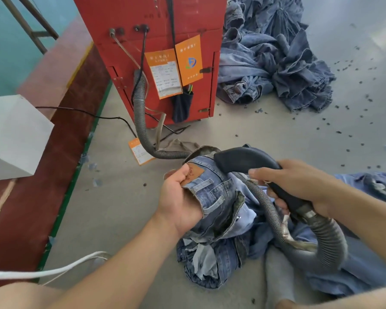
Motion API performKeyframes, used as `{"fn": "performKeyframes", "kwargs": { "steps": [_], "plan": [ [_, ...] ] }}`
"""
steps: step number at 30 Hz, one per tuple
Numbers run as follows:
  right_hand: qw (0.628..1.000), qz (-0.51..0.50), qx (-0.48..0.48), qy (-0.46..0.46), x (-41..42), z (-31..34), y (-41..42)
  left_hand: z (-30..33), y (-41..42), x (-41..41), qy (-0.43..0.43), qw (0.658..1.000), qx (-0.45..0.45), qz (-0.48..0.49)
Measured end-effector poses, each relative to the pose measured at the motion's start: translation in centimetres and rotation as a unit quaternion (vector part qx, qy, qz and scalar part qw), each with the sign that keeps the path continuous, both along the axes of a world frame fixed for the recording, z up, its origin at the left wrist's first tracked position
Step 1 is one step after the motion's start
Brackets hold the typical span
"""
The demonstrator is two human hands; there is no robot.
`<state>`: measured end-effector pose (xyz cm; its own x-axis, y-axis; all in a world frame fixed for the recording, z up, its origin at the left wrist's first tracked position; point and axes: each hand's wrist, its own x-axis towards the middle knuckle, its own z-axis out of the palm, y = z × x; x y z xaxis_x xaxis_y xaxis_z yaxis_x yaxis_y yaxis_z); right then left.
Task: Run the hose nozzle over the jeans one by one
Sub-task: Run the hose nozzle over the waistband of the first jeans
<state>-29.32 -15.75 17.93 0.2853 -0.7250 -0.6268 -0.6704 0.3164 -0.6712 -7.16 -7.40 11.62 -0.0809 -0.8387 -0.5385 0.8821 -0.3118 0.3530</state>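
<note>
2 hands [181, 201], 1 nozzle [243, 160], 1 jeans [214, 192]

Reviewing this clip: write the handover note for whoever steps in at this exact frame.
Left hand grips the waistband of the jeans by the leather patch. Right hand holds the black nozzle, its mouth at the waistband opening. Hose runs back to the red machine. This pair is in progress. More denim lies underneath and in a pile beside the machine; which are done, I cannot tell.

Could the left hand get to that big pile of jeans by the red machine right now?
Probably not: the left hand grips the waistband of the jeans being cleaned, and the pile of jeans lies well beyond it across open floor.
</note>
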Motion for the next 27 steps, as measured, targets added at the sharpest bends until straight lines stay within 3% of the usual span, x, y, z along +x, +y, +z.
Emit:
{"fn": "performKeyframes", "kwargs": {
  "steps": [7,13,19,21,24,27],
  "plan": [
    [0.999,-0.047,0.018,-0.016,-0.5,-0.4,-0.1,-0.7,-0.4,-0.4,0.004,1.000,-0.007,0.009],
    [0.981,-0.188,-0.007,-0.056,-2.3,0.4,-1.7,-0.9,-0.2,-1.1,0.007,0.999,-0.030,-0.016],
    [0.993,-0.064,0.077,-0.063,-1.3,2.1,1.5,-0.7,-0.6,-0.6,0.004,1.000,-0.001,0.012],
    [0.993,-0.070,0.073,-0.053,-0.4,1.5,1.6,-0.7,-0.4,-1.0,0.000,1.000,-0.004,-0.002],
    [0.991,-0.115,0.032,-0.058,0.1,0.8,0.4,-0.4,-0.3,-1.1,-0.054,0.997,-0.013,-0.044],
    [0.985,-0.161,-0.011,-0.069,-1.3,1.7,-1.1,-0.3,0.4,-1.4,-0.179,0.974,-0.026,-0.135]
  ]
}}
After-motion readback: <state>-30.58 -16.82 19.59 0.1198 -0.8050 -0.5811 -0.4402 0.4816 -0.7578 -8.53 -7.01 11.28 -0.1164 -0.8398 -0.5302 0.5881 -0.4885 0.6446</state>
